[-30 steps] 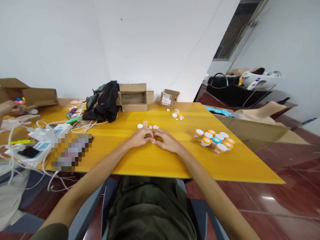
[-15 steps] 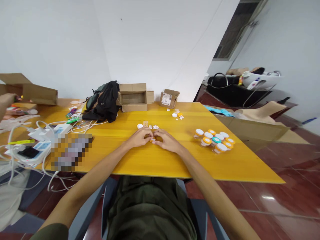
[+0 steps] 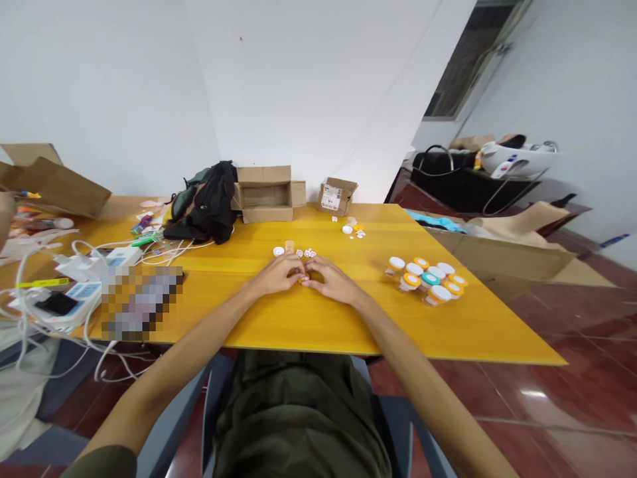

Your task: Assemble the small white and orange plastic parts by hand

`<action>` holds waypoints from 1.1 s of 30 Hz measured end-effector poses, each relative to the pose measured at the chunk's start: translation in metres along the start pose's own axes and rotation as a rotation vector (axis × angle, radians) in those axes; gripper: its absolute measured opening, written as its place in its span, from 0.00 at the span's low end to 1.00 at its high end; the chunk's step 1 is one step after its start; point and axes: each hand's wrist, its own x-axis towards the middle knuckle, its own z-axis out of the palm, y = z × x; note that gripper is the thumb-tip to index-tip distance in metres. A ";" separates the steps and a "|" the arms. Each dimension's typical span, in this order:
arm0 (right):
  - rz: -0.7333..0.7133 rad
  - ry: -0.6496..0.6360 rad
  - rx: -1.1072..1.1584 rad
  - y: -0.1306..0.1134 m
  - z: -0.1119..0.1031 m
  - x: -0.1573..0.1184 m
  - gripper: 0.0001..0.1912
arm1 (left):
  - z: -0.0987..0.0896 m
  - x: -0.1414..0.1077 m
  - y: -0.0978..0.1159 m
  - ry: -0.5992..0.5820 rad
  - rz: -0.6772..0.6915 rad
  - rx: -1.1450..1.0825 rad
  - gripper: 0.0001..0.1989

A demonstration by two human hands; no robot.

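My left hand (image 3: 283, 273) and my right hand (image 3: 330, 279) meet over the table, fingertips closed from both sides on a small orange and white piece (image 3: 303, 280). Fingers cover most of that piece, so its exact kind does not show. Just beyond my fingers lie a round white cap (image 3: 279, 251), a small tan piece (image 3: 289, 245) and several white perforated discs (image 3: 309, 253). To the right of my right hand stands a cluster of small clear jars with white, orange and teal lids (image 3: 430, 279).
Farther back on the yellow table (image 3: 318, 325) are loose white and orange parts (image 3: 354, 228), a small carton (image 3: 337, 195), an open cardboard box (image 3: 267, 199) and a black bag (image 3: 209, 206). At left are a power strip with cables (image 3: 89, 292) and a pixelated flat object (image 3: 144, 302).
At the far left, the cardboard box has tilted and shifted, and another person's hand there has moved toward the frame's edge. My hands stay almost still around the small piece.
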 end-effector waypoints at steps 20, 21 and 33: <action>0.016 0.007 -0.003 -0.001 0.000 -0.001 0.04 | 0.000 0.000 -0.002 -0.008 0.013 -0.003 0.07; 0.017 0.008 -0.001 -0.002 0.000 -0.001 0.04 | 0.000 0.000 -0.002 -0.011 0.011 -0.003 0.07; 0.091 0.152 0.002 -0.001 -0.002 0.000 0.18 | 0.001 0.000 -0.002 -0.015 0.025 0.019 0.06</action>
